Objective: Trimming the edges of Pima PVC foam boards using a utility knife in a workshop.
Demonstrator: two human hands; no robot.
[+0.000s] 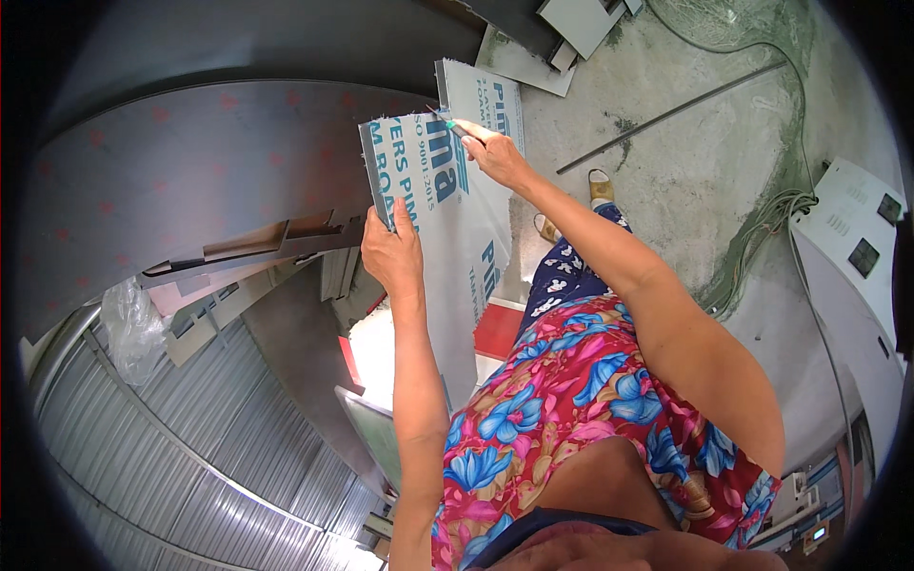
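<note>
Board, a pale grey sheet with blue printing, stands on edge in front of the person, leaning against the edge of a large grey metal panel to its left. A second sheet of the same kind stands just behind it.

Left hand is closed on the board's left edge, thumb pressed against the printed face and fingers wrapped round behind it. Right hand is at the board's upper edge, fingers pinched shut on a small green-tipped tool whose tip touches the top corner of the board. Whether it is a pen or a blade cannot be told.

Below the board a white slab with a red part beside it is visible. Corrugated metal sheeting fills the lower left, with a crumpled clear plastic bag near it. The concrete floor carries a long thin metal rod and a bundle of cables running to a white cabinet at the right. The person wears a flowered garment and sandals.
</note>
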